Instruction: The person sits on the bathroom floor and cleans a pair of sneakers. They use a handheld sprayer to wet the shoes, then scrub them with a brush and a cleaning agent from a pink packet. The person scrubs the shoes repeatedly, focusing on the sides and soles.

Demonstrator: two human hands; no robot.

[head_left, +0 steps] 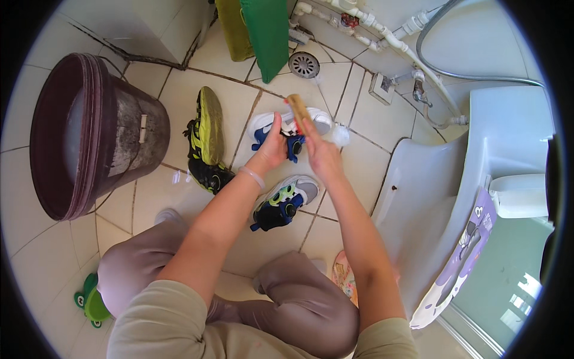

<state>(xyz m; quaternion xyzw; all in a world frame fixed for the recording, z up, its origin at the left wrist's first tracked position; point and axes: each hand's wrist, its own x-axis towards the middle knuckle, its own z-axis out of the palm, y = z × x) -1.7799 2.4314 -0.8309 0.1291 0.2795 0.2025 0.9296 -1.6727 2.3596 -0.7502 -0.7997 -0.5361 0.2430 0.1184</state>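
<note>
My left hand (272, 148) is closed on a blue and white sneaker (260, 123), its thumb up. My right hand (324, 157) grips a scrub brush (298, 110) with a light wooden back, held against the shoe; its bristles are mostly hidden. White foam (340, 135) sits on the tiles just right of the sneaker. Nearer to me, between my forearms, stands a second sneaker (286, 202) in blue, grey and light green. Left of my left hand lie a black and yellow-green shoe (209, 125) on its side and another black shoe (209, 175) touching it.
A dark red bucket (128, 119) holding cloudy liquid stands at the left. Behind are a round floor drain (304, 64) and a green board (266, 39). White pipes (412, 57) run along the wall. A white ceramic basin (418, 179) borders the right side. A green frog-shaped item (94, 302) lies lower left.
</note>
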